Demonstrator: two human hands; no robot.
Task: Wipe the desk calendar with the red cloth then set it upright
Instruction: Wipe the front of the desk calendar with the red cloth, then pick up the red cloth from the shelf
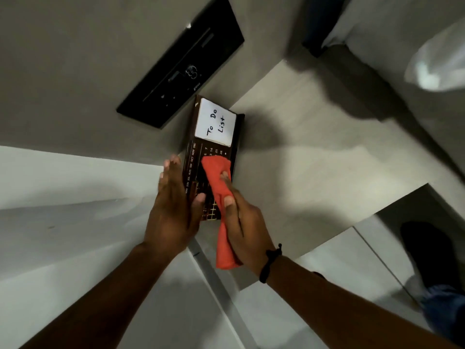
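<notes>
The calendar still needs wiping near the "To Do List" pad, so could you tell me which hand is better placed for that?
Right. The right hand grips the cloth, already pressed on the calendar just below the pad. The left hand lies open against the calendar's edge, probably steadying it.

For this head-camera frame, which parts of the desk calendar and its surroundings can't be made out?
- Dark desk calendar, head view: most date numbers hidden under the red cloth and right hand.
- Its near left edge: covered by the left hand.
- Items on the black tray: too dark and blurred.
</notes>
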